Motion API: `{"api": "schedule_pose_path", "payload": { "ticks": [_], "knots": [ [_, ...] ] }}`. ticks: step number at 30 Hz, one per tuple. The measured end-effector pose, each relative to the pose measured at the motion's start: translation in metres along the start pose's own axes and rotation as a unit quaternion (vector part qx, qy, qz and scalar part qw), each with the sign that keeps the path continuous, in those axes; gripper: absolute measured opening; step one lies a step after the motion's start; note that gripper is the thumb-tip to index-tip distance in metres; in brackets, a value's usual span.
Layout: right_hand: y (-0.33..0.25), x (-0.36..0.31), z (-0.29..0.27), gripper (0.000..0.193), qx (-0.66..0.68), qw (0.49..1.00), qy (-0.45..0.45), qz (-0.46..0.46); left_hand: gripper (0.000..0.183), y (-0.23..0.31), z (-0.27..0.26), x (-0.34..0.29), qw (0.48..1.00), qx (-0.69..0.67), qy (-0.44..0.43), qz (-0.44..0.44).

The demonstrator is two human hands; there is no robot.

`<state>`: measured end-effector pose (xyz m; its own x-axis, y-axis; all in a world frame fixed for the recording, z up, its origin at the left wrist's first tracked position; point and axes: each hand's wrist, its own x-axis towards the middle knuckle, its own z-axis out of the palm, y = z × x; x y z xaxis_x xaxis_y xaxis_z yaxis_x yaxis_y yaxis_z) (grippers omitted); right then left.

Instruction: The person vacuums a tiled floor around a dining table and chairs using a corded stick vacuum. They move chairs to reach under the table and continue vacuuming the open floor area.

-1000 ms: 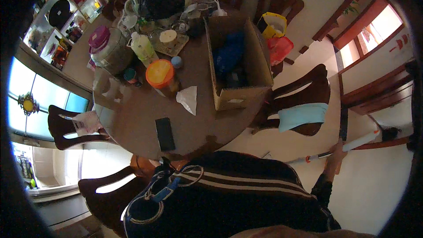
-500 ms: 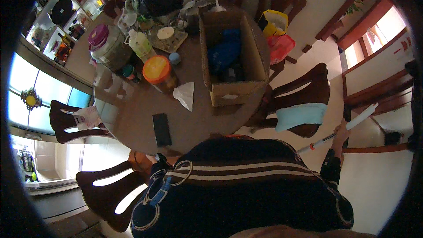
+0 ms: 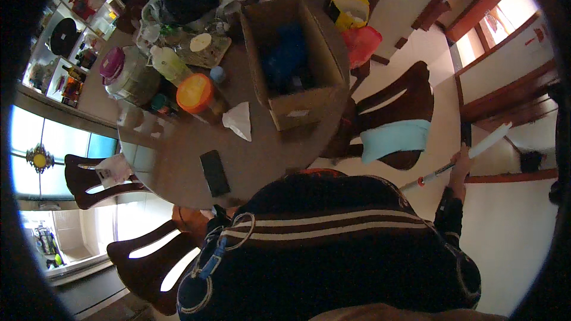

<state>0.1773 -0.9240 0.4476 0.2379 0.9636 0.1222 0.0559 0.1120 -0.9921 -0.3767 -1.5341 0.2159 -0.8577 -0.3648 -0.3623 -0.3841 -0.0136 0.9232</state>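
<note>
On the right, my right hand [image 3: 459,166] is wrapped round a long pole [image 3: 491,141], which is white at its upper part and silver with a red-orange ring lower down. The pole slants behind my body, so its lower end is hidden. Only a little of my left hand [image 3: 207,214] shows, close to the table's near edge and a wooden chair [image 3: 140,242]; its fingers are hidden by my sleeve and torso. Nearest to it on the round table [image 3: 178,169] lies a dark phone [image 3: 215,173].
An open cardboard box [image 3: 303,113] with blue stuff inside stands on the table. Left of it are an orange-lidded jar [image 3: 196,94], a purple-lidded jar [image 3: 128,77] and crumpled white paper [image 3: 238,121]. A chair with a light-blue cloth [image 3: 395,139] stands between table and doorway.
The view has turned slightly, so the table and its things sit further left and a little tilted. My right hand keeps its hold on the pole.
</note>
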Motion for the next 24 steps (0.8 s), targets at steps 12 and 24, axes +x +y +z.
{"api": "schedule_pose_path", "payload": {
  "ticks": [12,24],
  "knots": [
    [-0.032,-0.038,-0.011,0.025,0.006,0.999,-0.01,-0.045,0.039,-0.013,0.004,-0.016,1.0,0.007,-0.015,0.008],
    [-0.051,-0.064,-0.048,0.023,-0.033,0.992,-0.113,-0.043,0.037,-0.024,-0.012,-0.027,0.997,0.05,-0.033,0.051]
  ]
}}
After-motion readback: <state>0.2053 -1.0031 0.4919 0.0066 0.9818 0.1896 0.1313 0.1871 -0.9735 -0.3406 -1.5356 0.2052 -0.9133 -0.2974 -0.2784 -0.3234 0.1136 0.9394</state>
